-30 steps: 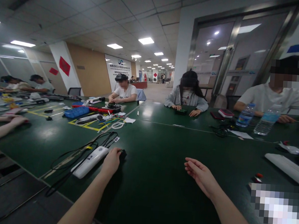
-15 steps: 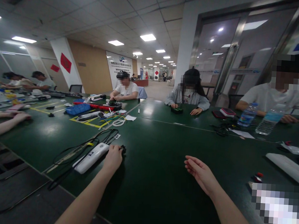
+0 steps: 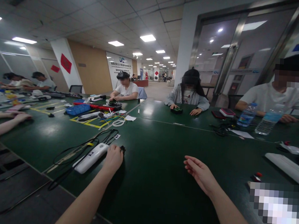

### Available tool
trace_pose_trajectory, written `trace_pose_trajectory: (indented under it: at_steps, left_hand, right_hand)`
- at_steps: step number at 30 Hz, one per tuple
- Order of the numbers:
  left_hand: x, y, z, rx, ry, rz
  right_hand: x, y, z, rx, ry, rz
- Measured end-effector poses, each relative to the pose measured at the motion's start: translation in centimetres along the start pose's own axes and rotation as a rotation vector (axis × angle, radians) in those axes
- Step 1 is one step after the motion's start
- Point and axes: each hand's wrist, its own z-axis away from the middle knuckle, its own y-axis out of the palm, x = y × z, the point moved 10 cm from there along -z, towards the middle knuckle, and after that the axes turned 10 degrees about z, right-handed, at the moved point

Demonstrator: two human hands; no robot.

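Observation:
My left hand [image 3: 114, 157] rests on the green table [image 3: 149, 187], its fingers closed around a small black object [image 3: 122, 149]. Most of that object is hidden behind the fingers, so its kind is unclear. Right beside this hand lies a white power bank-like case [image 3: 92, 158] marked "2", with black cables [image 3: 71, 147] looping around its far side. My right hand [image 3: 198, 171] is held over the table to the right, palm turned inward, fingers stretched out and nothing in them.
Further left are a blue basket [image 3: 77, 109], a white coiled cable [image 3: 118, 123] and yellow tape marks. Water bottles [image 3: 269, 120] stand at the right, near a long white case [image 3: 287, 168]. Co-workers sit around the table; one has a hand on a black-green object [image 3: 176, 110].

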Motion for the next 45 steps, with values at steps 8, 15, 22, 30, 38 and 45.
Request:
trace_pose_trajectory:
  at_steps: [8,15,22,30,38,45]
  left_hand:
    - [1.0,-1.0,0.1,-0.018,-0.032,0.102]
    - [3.5,-0.3,-0.3,0.057,-0.155,0.312]
    - [4.1,0.6,-0.1,0.136,-0.137,0.458]
    - [4.3,0.9,-0.1,0.123,-0.127,0.49]
    - [4.3,1.4,-0.3,0.147,-0.129,0.452]
    - [5.1,1.3,-0.3,0.157,-0.196,0.411]
  right_hand:
    - [0.4,0.1,0.3,-0.014,-0.006,-0.003]
    - [0.2,0.1,0.1,-0.017,0.004,-0.007]
    - [-0.1,0.0,-0.1,0.002,0.012,-0.008]
    - [-0.3,-0.1,-0.2,-0.011,0.019,0.0]
    - [-0.2,-0.1,-0.1,-0.002,0.019,-0.013]
    - [0.6,0.2,0.2,-0.027,-0.032,-0.023]
